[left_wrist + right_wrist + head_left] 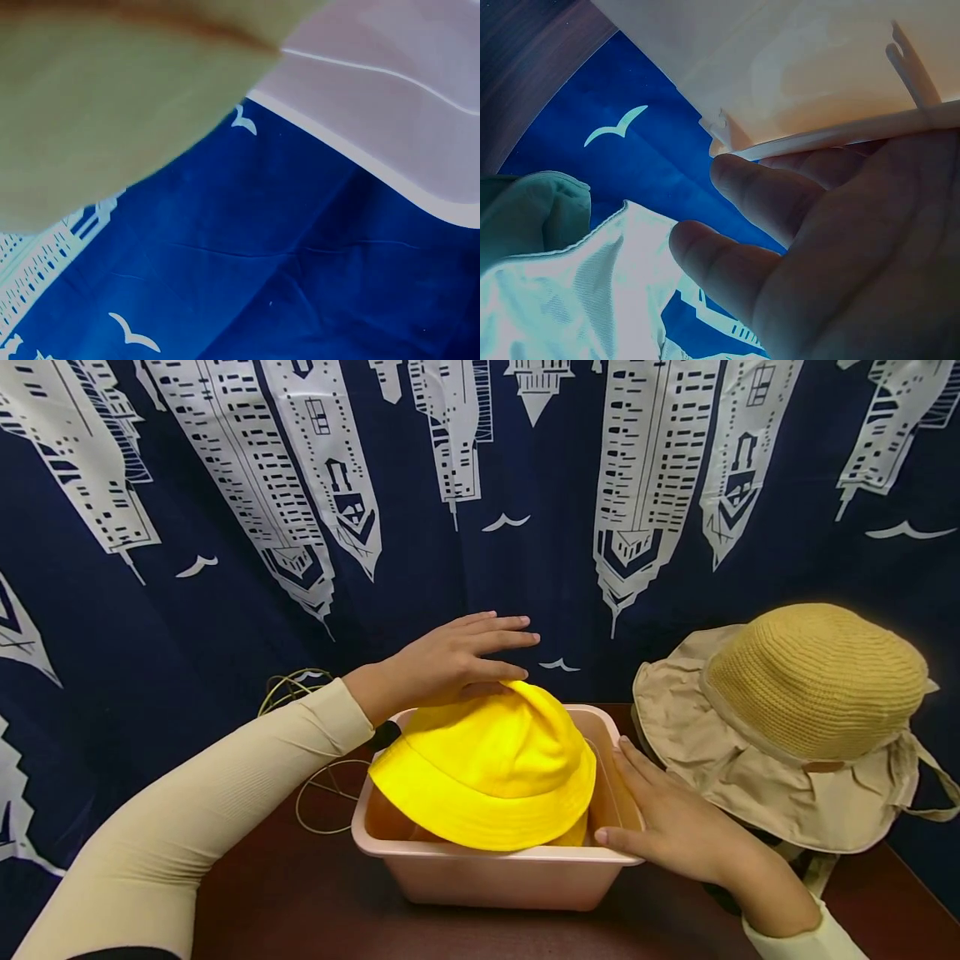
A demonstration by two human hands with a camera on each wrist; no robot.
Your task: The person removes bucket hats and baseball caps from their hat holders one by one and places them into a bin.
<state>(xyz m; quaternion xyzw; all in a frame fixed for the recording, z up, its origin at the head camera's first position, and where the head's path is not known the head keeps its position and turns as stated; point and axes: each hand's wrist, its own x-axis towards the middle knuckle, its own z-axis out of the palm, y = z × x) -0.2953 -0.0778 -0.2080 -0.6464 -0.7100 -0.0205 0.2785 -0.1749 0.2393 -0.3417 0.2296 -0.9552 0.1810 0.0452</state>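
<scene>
Apparently, I'm busy adjusting the yellow hat (487, 768), which sits tilted in the mouth of the pink tub (495, 881) on the counter (300, 893). My left hand (457, 656) is at the hat's crown, fingers spread and nearly straight; my right hand (675, 822) rests at the tub's right rim, fingers extended. I can't tell whether the hat is going in or coming out; either way, I judge, the next move calls for a surer left-hand touch on the crown while my right steadies the tub.
</scene>
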